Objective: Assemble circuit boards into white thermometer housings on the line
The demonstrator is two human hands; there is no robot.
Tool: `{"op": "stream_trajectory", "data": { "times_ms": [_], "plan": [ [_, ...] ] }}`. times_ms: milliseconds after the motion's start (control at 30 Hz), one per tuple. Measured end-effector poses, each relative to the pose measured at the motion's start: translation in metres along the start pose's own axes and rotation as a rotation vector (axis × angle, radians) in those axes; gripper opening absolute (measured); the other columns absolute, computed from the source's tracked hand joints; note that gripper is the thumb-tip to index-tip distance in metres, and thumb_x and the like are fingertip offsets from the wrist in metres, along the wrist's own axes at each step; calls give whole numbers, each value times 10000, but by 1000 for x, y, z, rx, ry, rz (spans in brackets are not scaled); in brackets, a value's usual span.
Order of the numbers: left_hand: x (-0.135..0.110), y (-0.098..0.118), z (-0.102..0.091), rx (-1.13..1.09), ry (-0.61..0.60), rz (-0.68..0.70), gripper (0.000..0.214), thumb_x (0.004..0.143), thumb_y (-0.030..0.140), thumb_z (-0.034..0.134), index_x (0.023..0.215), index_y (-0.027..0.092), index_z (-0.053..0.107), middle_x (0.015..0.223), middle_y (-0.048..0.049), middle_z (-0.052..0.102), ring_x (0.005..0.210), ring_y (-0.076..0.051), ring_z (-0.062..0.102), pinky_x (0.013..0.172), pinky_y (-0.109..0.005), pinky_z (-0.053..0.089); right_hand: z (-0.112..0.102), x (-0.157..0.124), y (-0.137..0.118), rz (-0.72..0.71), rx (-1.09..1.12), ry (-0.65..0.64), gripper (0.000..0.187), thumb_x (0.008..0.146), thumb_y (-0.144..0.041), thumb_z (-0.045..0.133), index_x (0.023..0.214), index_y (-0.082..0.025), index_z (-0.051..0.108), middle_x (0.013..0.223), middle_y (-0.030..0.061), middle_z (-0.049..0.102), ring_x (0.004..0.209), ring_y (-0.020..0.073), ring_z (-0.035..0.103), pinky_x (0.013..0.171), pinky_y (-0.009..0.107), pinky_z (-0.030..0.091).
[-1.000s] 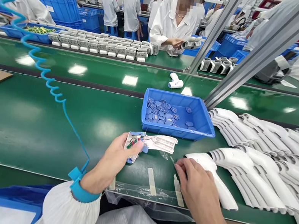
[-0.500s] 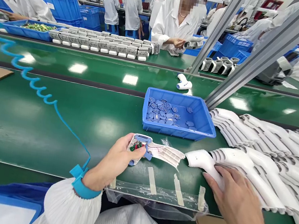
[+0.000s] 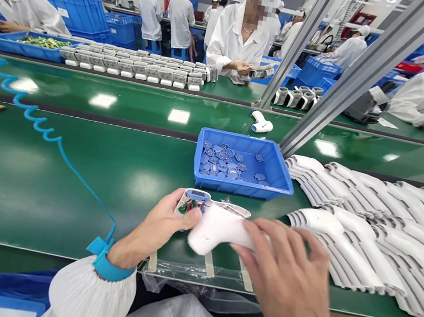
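My left hand (image 3: pixel 162 221) is closed on an open thermometer-gun half (image 3: pixel 192 201), with a green circuit board, wires and blue parts showing inside it. A loose white housing half (image 3: pixel 216 227), slightly blurred, is gripped by its handle in my right hand (image 3: pixel 290 271). This white shell overlaps the thermometer-gun half from my view and hides much of its handle. Whether the two touch I cannot tell. A blue strap with a coiled cord (image 3: pixel 111 266) is round my left wrist.
Beyond my hands stands a blue bin (image 3: pixel 240 185) of small blue parts. Nested white housing halves (image 3: pixel 344 247) lie in rows at the right. A complete thermometer gun (image 3: pixel 261 122) rests on the belt. A metal post (image 3: pixel 328 102) slants up behind the bin. Tape strips (image 3: pixel 209 264) mark the table edge.
My right hand has lifted a white housing half from the front of the stacked row and brought it left, over the thermometer-gun half. My left hand keeps its hold.
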State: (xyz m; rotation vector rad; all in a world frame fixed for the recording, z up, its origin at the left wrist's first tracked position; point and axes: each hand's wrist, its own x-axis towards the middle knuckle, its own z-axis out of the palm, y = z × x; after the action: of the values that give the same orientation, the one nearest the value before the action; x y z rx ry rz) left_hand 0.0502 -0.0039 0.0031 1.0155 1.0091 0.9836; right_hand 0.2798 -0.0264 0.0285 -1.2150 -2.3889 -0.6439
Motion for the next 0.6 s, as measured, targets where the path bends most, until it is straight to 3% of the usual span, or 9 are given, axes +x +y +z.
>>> {"op": "stream_trajectory", "data": {
  "times_ms": [67, 167, 233, 300, 367, 467, 533, 600],
  "plan": [
    [0, -4, -1, 58, -16, 30, 548, 815, 484, 771, 1226, 158, 609, 1122, -80, 658, 996, -207, 586, 827, -265, 452, 9, 18, -15, -32, 50, 3, 194, 976, -194, 581, 1160, -141, 618, 1102, 96, 737, 985, 257, 661, 936, 480, 376],
    [0, -13, -3, 196, 58, 63, 432, 861, 485, 720, 1113, 139, 662, 942, -53, 660, 815, -165, 560, 693, -246, 424, 23, 32, -21, 6, 162, -58, 324, 952, -293, 637, 1221, -113, 612, 1163, 132, 719, 1057, 291, 646, 962, 494, 390],
    [-2, -16, -4, 232, 72, 98, 398, 890, 481, 683, 1097, 142, 666, 940, -51, 663, 815, -163, 559, 701, -249, 428, 27, 34, -16, 88, 358, -227, 368, 926, -375, 666, 1195, -127, 633, 1101, 123, 734, 971, 286, 668, 889, 460, 459],
    [-5, -17, -7, 247, 37, 123, 399, 896, 473, 676, 1147, 163, 650, 1024, -54, 673, 884, -177, 580, 762, -257, 451, 26, 34, -8, 196, 634, -443, 273, 938, -385, 640, 1127, -188, 660, 1011, 58, 746, 844, 226, 678, 771, 377, 506],
    [-9, -15, -8, 297, 6, 89, 406, 883, 483, 685, 1151, 181, 640, 997, -39, 674, 853, -171, 588, 734, -255, 455, 22, 34, -4, 295, 894, -548, 232, 978, -381, 571, 1149, -244, 648, 1057, 17, 734, 852, 182, 679, 733, 314, 519],
    [-16, -9, -7, 425, 27, 31, 372, 797, 465, 772, 991, 181, 631, 811, 9, 634, 701, -140, 543, 598, -231, 395, 20, 43, -15, 387, 1094, -379, 279, 987, -426, 532, 1178, -245, 624, 1115, 25, 709, 915, 156, 672, 771, 277, 524],
    [-20, -4, -4, 477, 37, 69, 308, 773, 360, 788, 949, 186, 605, 804, 19, 640, 701, -139, 546, 590, -225, 389, 24, 53, -35, 447, 1032, -215, 260, 968, -449, 552, 924, -214, 652, 897, 8, 700, 767, 134, 637, 696, 260, 491],
    [-23, -1, -1, 512, -12, 118, 207, 807, 248, 706, 978, 194, 603, 855, 11, 675, 729, -146, 575, 610, -228, 409, 29, 64, -56, 468, 860, -93, 388, 960, -453, 565, 664, -203, 553, 658, -25, 589, 592, 103, 524, 590, 256, 406]
  ]
}}
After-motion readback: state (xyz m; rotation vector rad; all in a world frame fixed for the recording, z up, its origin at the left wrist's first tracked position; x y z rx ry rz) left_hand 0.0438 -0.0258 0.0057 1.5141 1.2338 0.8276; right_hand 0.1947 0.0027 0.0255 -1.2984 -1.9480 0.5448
